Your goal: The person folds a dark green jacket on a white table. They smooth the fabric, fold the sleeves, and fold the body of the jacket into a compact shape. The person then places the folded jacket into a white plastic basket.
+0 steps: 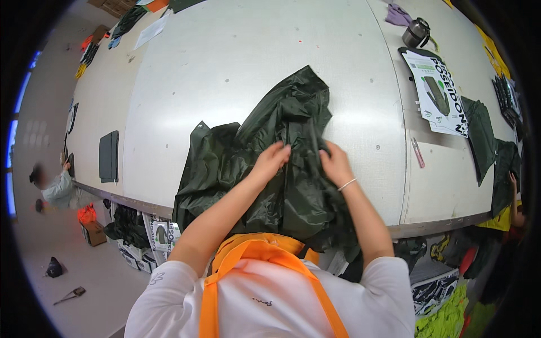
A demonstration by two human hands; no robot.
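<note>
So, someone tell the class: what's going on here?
A person's left hand touches the middle of a crumpled, shiny dark green garment, while the right hand is at its right side. It lies unfolded, partly over the near edge of the white table. A folded dark piece lies to the left.

The garment [248,163] is gleaming dark green at the centre, while at six o'clock the apron [231,254] is glowing orange over a white shirt [259,284], at one a cloth [398,15] is showing purple, at three snips [418,155] pink, and at four fabric [442,321] yellow-green.
</note>
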